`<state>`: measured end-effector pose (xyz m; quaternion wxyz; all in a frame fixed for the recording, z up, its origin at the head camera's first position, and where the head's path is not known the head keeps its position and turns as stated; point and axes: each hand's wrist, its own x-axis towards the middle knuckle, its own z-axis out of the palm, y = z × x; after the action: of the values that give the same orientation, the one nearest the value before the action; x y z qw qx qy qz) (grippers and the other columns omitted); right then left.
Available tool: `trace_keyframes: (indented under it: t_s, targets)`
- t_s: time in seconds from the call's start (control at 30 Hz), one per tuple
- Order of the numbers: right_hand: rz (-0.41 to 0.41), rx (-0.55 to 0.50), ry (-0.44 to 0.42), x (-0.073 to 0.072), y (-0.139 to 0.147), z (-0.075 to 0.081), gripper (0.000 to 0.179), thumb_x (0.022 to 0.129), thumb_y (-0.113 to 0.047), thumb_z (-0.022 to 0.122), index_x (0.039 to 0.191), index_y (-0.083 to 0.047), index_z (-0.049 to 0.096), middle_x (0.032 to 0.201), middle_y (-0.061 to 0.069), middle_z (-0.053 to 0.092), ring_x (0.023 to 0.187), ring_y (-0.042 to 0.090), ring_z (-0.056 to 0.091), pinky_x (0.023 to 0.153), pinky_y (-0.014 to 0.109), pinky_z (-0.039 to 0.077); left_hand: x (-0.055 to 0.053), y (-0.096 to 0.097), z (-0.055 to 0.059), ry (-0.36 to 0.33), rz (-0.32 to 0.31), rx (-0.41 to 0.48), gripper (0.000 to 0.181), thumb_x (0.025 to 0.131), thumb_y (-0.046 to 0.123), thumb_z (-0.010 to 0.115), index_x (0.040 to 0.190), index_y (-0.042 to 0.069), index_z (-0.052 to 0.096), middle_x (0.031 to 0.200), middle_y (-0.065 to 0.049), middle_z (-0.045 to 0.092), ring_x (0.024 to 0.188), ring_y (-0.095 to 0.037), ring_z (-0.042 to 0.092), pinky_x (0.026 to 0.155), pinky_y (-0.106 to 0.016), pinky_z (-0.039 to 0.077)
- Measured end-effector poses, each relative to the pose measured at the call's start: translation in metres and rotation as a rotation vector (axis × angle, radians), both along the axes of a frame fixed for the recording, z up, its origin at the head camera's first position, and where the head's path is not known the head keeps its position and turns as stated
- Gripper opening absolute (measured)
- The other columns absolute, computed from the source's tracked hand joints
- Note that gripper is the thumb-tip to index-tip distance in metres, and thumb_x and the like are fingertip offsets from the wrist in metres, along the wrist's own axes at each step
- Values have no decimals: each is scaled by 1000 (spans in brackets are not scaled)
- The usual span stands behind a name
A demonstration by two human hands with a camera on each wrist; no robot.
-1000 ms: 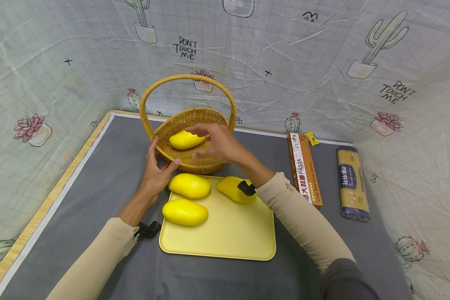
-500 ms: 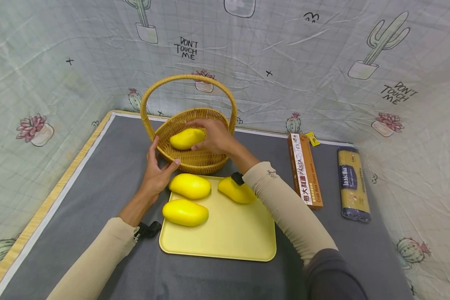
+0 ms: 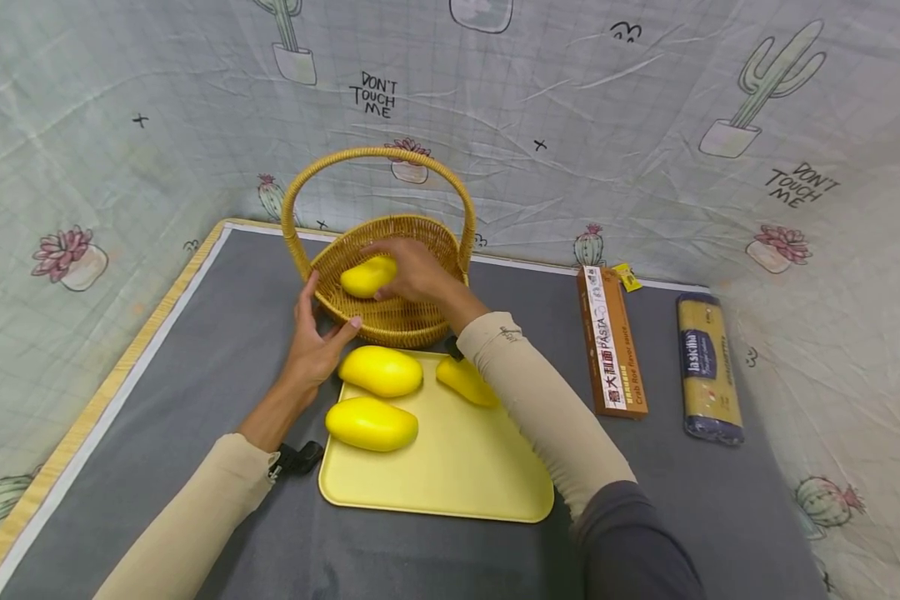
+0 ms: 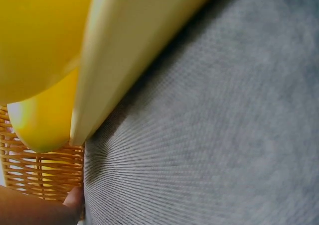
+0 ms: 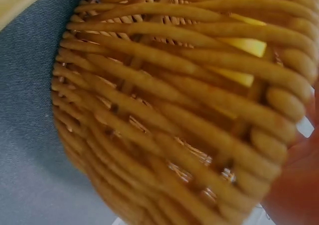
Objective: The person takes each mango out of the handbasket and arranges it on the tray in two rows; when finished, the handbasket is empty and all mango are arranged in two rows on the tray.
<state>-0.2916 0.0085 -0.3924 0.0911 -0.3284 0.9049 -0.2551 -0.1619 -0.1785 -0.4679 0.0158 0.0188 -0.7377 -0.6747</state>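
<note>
In the head view a wicker basket [image 3: 393,333] with a tall arched handle stands at the back, tipped toward me. One yellow mango [image 3: 362,278] lies inside it. My right hand [image 3: 417,271] reaches in and grips the mango's right end, fingers behind and thumb in front. My left hand [image 3: 311,354] touches the basket's left and front rim, its thumb and fingers spread. Through the weave [image 5: 174,85] in the right wrist view some yellow shows. Two mangoes, one upper [image 3: 381,372] and one lower [image 3: 371,423], lie on the tray's left; another mango [image 3: 463,382] is partly behind my right forearm.
The pale yellow tray [image 3: 450,475] lies in front of the basket on a grey cloth [image 3: 157,375]. To the right are a pasta box [image 3: 612,342], a small yellow packet [image 3: 627,277] and a wrapped spaghetti pack [image 3: 708,367]. A patterned curtain [image 3: 495,108] hangs behind.
My right hand has moved left and further into the basket, from above beside the mango to gripping it; the mango has barely shifted. My left hand has stayed at the rim.
</note>
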Motion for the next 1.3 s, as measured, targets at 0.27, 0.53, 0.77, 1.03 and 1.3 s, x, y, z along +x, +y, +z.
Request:
trace_keyframes:
  t_s: [0.27, 0.53, 0.77, 1.03, 1.3]
  targets:
    - [8, 76, 16, -7, 1, -4, 73, 90, -23, 89, 156, -16, 57, 161, 4, 54, 153, 29, 44, 133, 45, 32, 1, 4, 2, 3, -14, 3, 102, 103, 28, 73, 171, 40, -2, 177, -1, -9, 166, -35, 8, 133, -58, 28]
    - [-2, 109, -3, -5, 6, -6, 66, 90, -22, 89, 150, -16, 62, 156, 7, 59, 151, 30, 47, 131, 44, 34, 1, 5, 2, 0, -12, 8, 102, 103, 27, 73, 171, 41, -2, 177, 0, -10, 166, -33, 7, 134, -57, 27]
    - [10, 89, -3, -2, 7, -6, 58, 91, -20, 87, 145, -15, 66, 152, 6, 63, 147, 27, 52, 129, 41, 38, 2, 4, 4, -1, 1, 1, 102, 103, 27, 73, 171, 43, -1, 177, 0, -9, 166, -33, 8, 133, -58, 28]
    - [48, 71, 9, 4, 7, -7, 54, 90, -19, 88, 140, -11, 69, 143, 9, 67, 137, 27, 59, 124, 43, 43, 1, 4, 3, -8, 8, 3, 101, 103, 24, 72, 171, 41, -1, 177, 0, -9, 167, -33, 6, 134, -58, 28]
    - [55, 41, 14, 13, 7, 1, 54, 91, -21, 87, 141, -13, 69, 143, 9, 68, 135, 27, 60, 118, 41, 50, 6, 5, 11, -25, 11, 1, 101, 104, 22, 71, 172, 38, -2, 177, -3, -10, 167, -34, 2, 134, -59, 26]
